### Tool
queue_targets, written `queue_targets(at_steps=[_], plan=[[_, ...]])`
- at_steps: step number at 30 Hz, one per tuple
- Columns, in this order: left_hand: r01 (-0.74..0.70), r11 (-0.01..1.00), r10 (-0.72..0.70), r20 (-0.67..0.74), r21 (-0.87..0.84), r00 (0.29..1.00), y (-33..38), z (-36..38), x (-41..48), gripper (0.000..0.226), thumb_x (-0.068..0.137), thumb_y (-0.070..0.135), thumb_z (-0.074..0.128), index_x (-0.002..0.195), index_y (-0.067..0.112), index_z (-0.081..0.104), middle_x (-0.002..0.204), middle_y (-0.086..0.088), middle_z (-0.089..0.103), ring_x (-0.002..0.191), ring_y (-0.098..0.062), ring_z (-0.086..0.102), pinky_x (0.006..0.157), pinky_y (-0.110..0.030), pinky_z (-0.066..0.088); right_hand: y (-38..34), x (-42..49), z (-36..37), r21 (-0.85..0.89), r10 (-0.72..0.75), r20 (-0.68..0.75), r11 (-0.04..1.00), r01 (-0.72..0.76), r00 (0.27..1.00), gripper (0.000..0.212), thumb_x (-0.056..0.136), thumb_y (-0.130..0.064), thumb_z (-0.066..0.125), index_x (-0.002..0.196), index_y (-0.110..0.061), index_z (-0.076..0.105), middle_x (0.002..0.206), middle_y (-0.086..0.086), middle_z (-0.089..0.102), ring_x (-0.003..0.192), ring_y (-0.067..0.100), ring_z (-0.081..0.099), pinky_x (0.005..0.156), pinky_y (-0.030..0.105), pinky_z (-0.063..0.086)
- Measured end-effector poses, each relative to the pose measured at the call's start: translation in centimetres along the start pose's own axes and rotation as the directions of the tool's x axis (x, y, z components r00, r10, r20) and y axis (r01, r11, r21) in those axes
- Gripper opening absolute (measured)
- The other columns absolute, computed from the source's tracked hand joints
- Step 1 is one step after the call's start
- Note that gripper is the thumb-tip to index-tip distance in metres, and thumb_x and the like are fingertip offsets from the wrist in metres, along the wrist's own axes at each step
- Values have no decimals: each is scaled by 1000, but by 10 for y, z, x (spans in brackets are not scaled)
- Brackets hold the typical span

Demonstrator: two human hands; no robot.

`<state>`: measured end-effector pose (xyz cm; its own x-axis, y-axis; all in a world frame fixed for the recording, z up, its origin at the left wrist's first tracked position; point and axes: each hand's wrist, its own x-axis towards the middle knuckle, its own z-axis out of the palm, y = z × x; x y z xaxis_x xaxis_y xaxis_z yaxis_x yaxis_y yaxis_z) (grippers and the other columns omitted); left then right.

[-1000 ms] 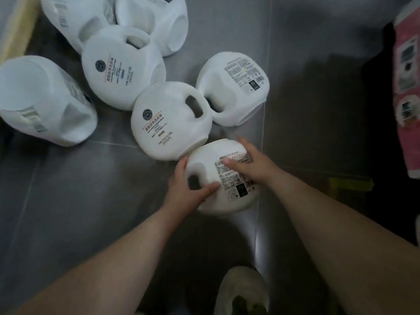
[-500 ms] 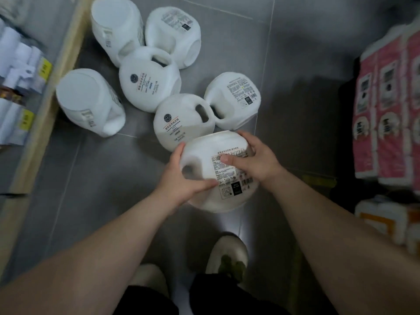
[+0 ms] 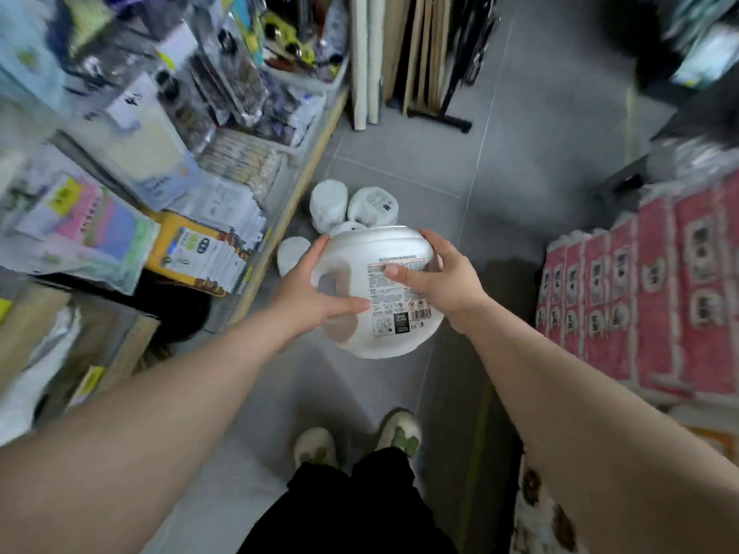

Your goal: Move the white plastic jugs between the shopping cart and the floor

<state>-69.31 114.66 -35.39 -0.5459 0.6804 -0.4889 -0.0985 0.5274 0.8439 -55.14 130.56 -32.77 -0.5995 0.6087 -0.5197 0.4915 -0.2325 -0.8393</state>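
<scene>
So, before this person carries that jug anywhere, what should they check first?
1. Left hand grips the held jug beside its handle: ok.
2. Right hand holds the labelled side: ok.
3. Held jug lifted above the floor jugs: ok.
4. Aisle room between the shelf and the pink packs: ok.
5. Where the shopping cart stands: cannot tell, out of view.
6. Cap tight: cannot tell, hidden.
</scene>
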Motion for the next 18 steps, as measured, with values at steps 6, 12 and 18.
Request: queue_targets(at_steps=[6,12,18], plan=[[-73,997,68,-117,-39,991,50,-80,-73,120,47,31,95,146,44,28,136,13,52,124,-11,50,105,-38,43,-84,-59,54,-17,-113,19,993,114,993,90,63,-29,90,140,-28,44,118,-8,64,98,10,67,80,29,58],[-153,979,98,-353,-132,930,61,-147,-124,111,54,11,93,145,36,36,120,22,56,118,-9,54,88,-22,50,-134,-65,119,-71,-253,156,961,266,955,92,57,-39,91,138,-30,48,119,-6,65,103,12,65,87,34,57],[-128,987,49,-574,-99,817,61,-202,-158,114,47,35,95,144,42,35,137,14,50,123,-9,49,102,-31,42,-186,-48,184,-126,-329,417,902,412,847,80,62,-38,89,133,-33,51,113,-6,65,101,17,65,84,36,57]])
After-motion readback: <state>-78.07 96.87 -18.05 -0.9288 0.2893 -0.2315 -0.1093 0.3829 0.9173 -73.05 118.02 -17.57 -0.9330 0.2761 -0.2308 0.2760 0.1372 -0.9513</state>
